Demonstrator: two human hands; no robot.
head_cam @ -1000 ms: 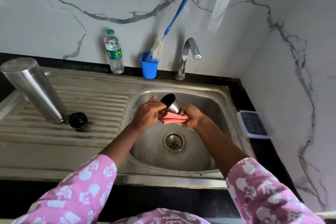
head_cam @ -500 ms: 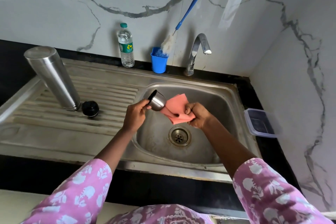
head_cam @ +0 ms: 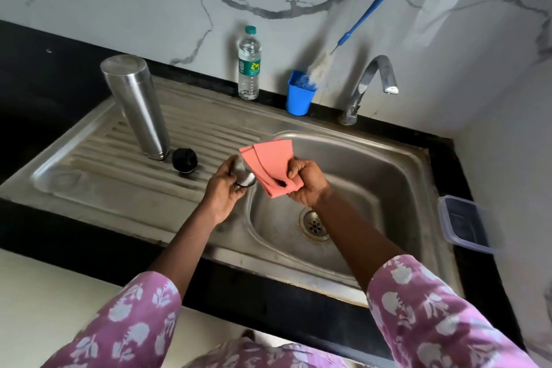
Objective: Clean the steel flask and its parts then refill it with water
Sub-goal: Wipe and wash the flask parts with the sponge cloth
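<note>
The steel flask body (head_cam: pixel 136 106) stands upside down on the ribbed drainboard at the left. Beside its base lies a black round stopper (head_cam: pixel 184 160). My left hand (head_cam: pixel 224 188) grips the small steel cup lid (head_cam: pixel 244 177) at the left rim of the sink basin. My right hand (head_cam: pixel 304 183) holds a folded pink cloth (head_cam: pixel 270 164) just right of the cup, its upper part fanned up and touching the cup.
The steel sink (head_cam: pixel 397 176) has a drain (head_cam: pixel 314 225) and a tap (head_cam: pixel 369 84) at the back. A water bottle (head_cam: pixel 249 64) and a blue cup (head_cam: pixel 299 95) with a blue-handled bottle brush (head_cam: pixel 355 25) stand against the wall. A clear lidded box (head_cam: pixel 467 222) sits at right.
Both hands moved left from above the basin toward the drainboard edge. The cup tipped over in my left hand and the cloth came out from under it and fanned upward.
</note>
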